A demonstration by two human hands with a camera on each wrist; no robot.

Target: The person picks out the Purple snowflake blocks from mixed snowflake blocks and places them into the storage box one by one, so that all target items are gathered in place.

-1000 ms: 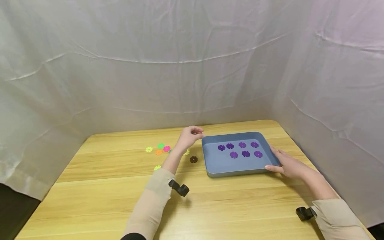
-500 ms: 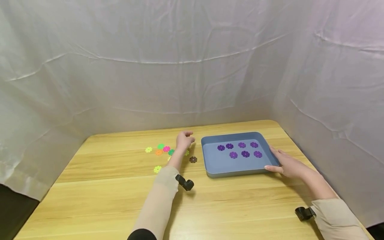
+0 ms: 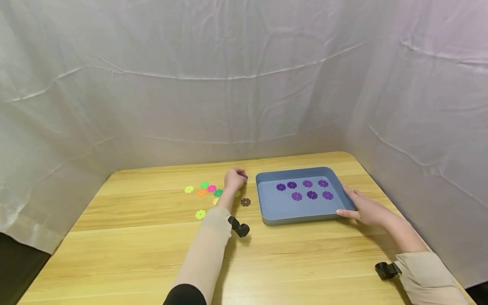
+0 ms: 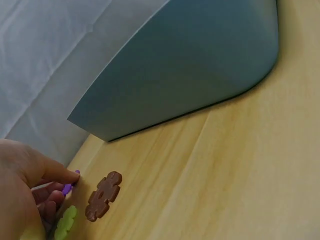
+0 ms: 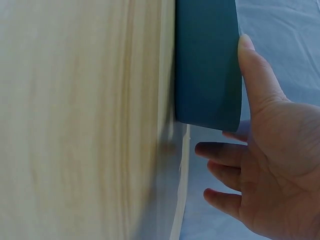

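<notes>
here left hand (image 3: 234, 179) pinches unmarked purple flower (image 4: 68, 187).

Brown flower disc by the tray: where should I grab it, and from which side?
Pinch the brown flower disc by two opposite petals, coming straight down. It lies flat on the table, so its notched rim gives fingertips purchase. The tray crowds its right; the left hand is nearest.

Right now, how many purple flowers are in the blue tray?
7 purple flowers in the blue tray: four in the far row, three nearer.
</notes>
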